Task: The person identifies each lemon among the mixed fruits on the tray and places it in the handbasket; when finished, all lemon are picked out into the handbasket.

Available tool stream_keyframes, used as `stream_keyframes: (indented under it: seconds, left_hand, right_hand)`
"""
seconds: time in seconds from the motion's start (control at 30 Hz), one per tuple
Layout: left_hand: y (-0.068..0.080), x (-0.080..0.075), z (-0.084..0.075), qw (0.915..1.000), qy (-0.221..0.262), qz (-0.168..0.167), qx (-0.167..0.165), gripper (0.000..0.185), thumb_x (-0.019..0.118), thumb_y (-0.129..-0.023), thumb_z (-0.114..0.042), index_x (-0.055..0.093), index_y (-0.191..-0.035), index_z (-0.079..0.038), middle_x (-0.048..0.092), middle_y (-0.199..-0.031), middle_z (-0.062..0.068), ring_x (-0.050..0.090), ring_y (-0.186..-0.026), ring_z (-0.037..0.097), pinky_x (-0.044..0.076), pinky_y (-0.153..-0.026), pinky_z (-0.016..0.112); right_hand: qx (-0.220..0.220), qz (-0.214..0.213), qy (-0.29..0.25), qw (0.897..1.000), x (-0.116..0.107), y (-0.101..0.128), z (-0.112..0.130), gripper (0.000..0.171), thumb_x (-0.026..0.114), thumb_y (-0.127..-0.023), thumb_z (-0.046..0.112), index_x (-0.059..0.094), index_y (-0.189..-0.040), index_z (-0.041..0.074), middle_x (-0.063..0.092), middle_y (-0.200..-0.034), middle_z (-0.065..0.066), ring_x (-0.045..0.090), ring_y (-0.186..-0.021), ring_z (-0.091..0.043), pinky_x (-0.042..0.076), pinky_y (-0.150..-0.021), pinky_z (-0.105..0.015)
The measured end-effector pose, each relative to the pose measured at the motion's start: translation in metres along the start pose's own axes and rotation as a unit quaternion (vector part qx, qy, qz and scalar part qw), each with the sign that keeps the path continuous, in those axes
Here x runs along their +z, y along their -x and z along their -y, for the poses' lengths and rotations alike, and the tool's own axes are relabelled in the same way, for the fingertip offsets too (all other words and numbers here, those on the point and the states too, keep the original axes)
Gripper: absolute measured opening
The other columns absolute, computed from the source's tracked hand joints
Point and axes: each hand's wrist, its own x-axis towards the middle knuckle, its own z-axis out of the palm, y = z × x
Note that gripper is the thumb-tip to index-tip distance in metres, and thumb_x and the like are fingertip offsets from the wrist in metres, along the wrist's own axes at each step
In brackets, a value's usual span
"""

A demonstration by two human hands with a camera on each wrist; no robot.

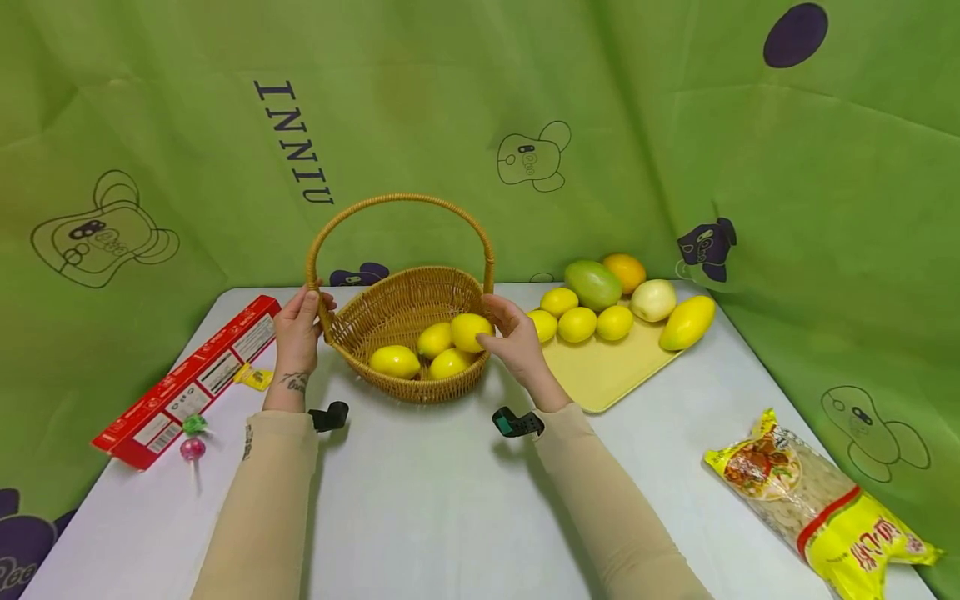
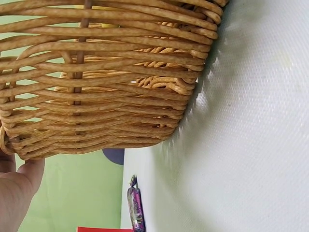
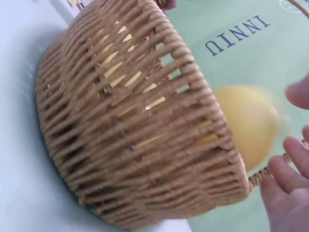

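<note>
A tan, round-sided wicker basket (image 1: 420, 392) stands on the white tabletop (image 1: 435, 500) between the hands. The left hand (image 1: 296, 333) grips its left rim. The right hand (image 1: 517, 340), thumb and fingers parted, is at the right rim, just beside a yellow oval lemon (image 1: 469, 332) inside; contact is unclear. Tabletop extends before the basket's near edge; a pale-yellow flat tray (image 1: 600, 383) lies near its right, a long red cardboard box (image 1: 189, 387) left.
</note>
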Motion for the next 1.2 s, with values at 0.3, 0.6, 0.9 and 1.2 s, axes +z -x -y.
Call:
stream_keyframes:
  seconds: [0.3,0.6,0.9,1.2]
  left_hand:
    - [0.001,0.000,-0.001,1.0000,-0.008,-0.002,-0.002,0.029,0.058,-0.089,-0.029,0.066,-0.112,-0.013,0.064,-0.084,-0.001,0.058,-0.084,0.013,0.052,-0.071,0.021]
    - [0.000,0.000,-0.001,1.0000,0.004,-0.002,0.003,0.029,0.059,-0.089,-0.027,0.066,-0.112,-0.012,0.064,-0.084,0.001,0.059,-0.082,0.013,0.052,-0.070,0.021]
    - [-0.001,-0.003,0.001,1.0000,-0.006,0.004,0.003,0.037,0.059,-0.088,-0.031,0.063,-0.118,-0.009,0.064,-0.084,0.000,0.058,-0.082,0.012,0.052,-0.068,0.020]
    - [0.000,-0.001,0.001,1.0000,0.001,0.001,-0.007,0.039,0.059,-0.089,-0.028,0.060,-0.120,-0.005,0.064,-0.085,0.000,0.058,-0.083,0.013,0.051,-0.069,0.021]
  right_hand:
    - [-0.014,-0.077,-0.061,0.995,-0.009,-0.001,-0.002,0.054,0.056,-0.076,-0.018,0.043,-0.128,-0.010,0.043,-0.135,-0.029,0.038,-0.130,-0.035,0.029,-0.110,-0.036]
    - [-0.021,-0.218,-0.095,0.971,-0.062,-0.002,0.001,0.055,0.055,-0.075,-0.020,0.042,-0.128,-0.011,0.044,-0.132,-0.026,0.041,-0.127,-0.030,0.028,-0.110,-0.034]
    - [0.002,-0.342,-0.065,0.937,-0.129,0.001,-0.018,0.057,0.058,-0.076,-0.014,0.040,-0.129,-0.005,0.045,-0.125,-0.012,0.034,-0.129,-0.030,0.021,-0.112,-0.037]
    - [0.115,-0.377,0.013,0.919,-0.159,0.008,-0.039,0.069,0.062,-0.078,-0.007,0.033,-0.140,0.006,0.030,-0.146,-0.007,0.023,-0.137,-0.017,0.027,-0.109,-0.031]
